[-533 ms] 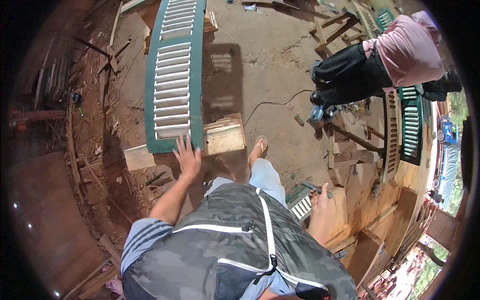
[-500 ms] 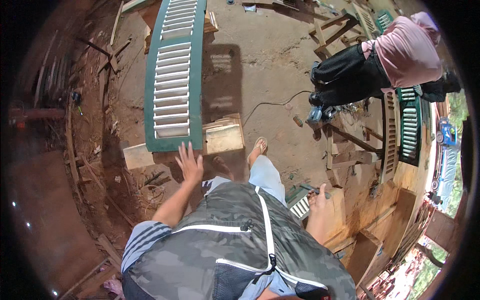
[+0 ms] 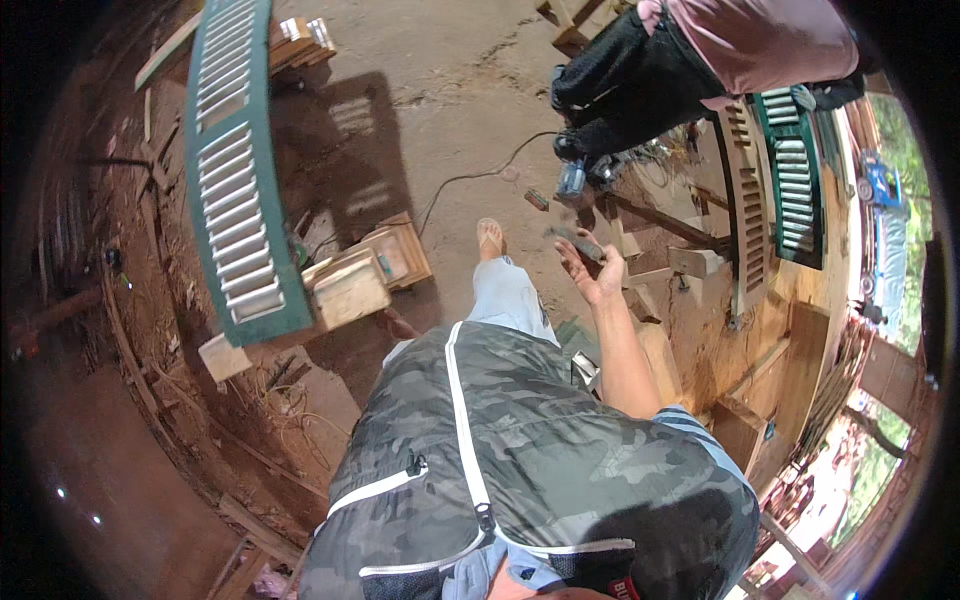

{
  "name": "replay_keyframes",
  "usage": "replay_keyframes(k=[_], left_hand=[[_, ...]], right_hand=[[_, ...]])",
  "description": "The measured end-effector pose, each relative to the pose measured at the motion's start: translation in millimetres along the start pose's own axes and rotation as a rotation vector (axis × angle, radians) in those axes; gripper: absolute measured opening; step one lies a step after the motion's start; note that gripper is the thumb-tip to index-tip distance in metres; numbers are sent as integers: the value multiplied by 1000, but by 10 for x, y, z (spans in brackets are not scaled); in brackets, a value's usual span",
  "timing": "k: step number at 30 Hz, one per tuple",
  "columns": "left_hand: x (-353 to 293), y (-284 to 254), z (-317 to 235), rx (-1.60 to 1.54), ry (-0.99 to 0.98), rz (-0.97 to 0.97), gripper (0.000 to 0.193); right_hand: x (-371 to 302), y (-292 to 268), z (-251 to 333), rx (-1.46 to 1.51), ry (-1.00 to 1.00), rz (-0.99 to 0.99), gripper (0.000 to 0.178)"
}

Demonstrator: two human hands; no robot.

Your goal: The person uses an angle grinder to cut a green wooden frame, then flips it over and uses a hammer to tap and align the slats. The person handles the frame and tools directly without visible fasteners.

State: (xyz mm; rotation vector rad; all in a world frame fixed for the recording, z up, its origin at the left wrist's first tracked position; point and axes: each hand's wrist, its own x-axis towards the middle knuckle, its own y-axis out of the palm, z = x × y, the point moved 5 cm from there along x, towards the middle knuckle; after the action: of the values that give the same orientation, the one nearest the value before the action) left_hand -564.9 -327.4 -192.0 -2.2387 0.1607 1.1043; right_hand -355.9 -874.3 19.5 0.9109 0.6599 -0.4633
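Note:
My right hand (image 3: 598,280) is raised in front of me on the right, palm up and fingers curled. It holds a slim, dark grey thing (image 3: 575,243), blurred at its far end, whose kind I cannot make out. My left hand is out of view. To my left lies a long green louvered shutter (image 3: 268,327) with whitish slats, resting on wooden blocks (image 3: 350,290).
At the far right a person (image 3: 660,75) in a pink top and dark trousers bends over a second green shutter (image 3: 800,180), beside a brown slatted frame (image 3: 745,210). A cable (image 3: 470,180) crosses the dirt floor. Boards (image 3: 800,350) stand at the right.
My left hand has left the shutter's near end and gone out of view. My right hand has moved up and forward with the dark thing. My view has swung to the right.

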Motion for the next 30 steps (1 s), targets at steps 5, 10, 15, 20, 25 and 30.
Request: replay_keyframes(k=[5, 10, 15, 20, 25, 30], left_hand=[[329, 294, -881, -13, -43, -17, 46], [453, 691, -1347, -45, -73, -1, 45], [541, 1108, -1338, -88, -96, 16, 44], [911, 1167, -1315, -211, -91, -61, 44], [1332, 865, -2064, 131, 2, 1, 44], [2174, 302, -2483, 615, 223, 2, 34]], right_hand=[[472, 134, 841, -301, 71, 0, 54], [679, 95, 1513, -950, 78, -89, 63], [1141, -388, 1517, -1096, 291, -276, 62], [1343, -668, 1123, -864, 443, -349, 27], [1563, -184, 1139, -803, 514, -380, 28], [1774, 760, 1228, -988, 357, -250, 27]])
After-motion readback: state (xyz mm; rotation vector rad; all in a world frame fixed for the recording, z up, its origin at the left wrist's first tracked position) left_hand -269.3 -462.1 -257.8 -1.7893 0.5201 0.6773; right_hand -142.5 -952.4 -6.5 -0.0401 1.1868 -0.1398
